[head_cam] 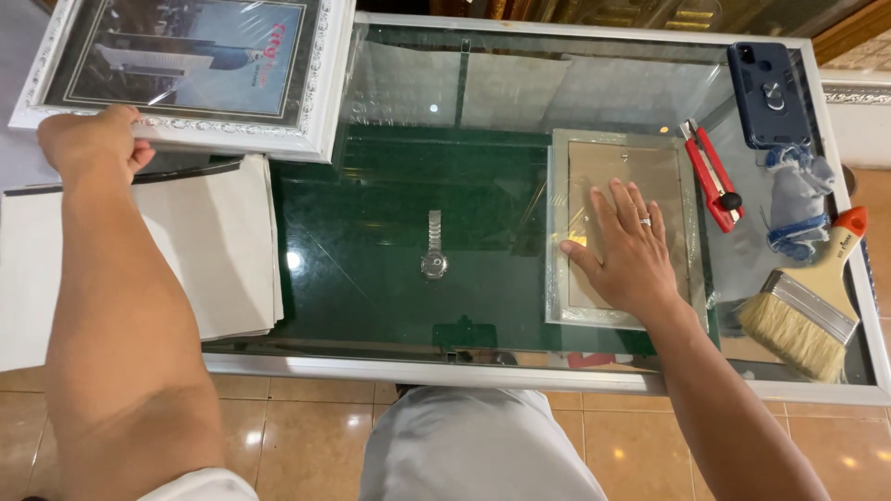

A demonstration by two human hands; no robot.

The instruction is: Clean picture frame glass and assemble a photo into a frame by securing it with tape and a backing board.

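White ornate picture frame (190, 70) is gripped at its lower edge by my left hand (93, 139); my right hand (631, 250) lies flat, fingers spread, on a glass pane (622, 227) on the glass-topped desk (418, 232).

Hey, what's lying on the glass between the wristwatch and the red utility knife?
In the head view, a small frame lies there, with the right hand flat on it.

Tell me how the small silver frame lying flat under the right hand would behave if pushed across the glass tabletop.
The small silver rectangular frame would probably slide easily, since the glass tabletop looks smooth. Lying flat under the right hand, it seems unlikely to tip. Its glossy front looks like glazing, so likely stiff but fragile.
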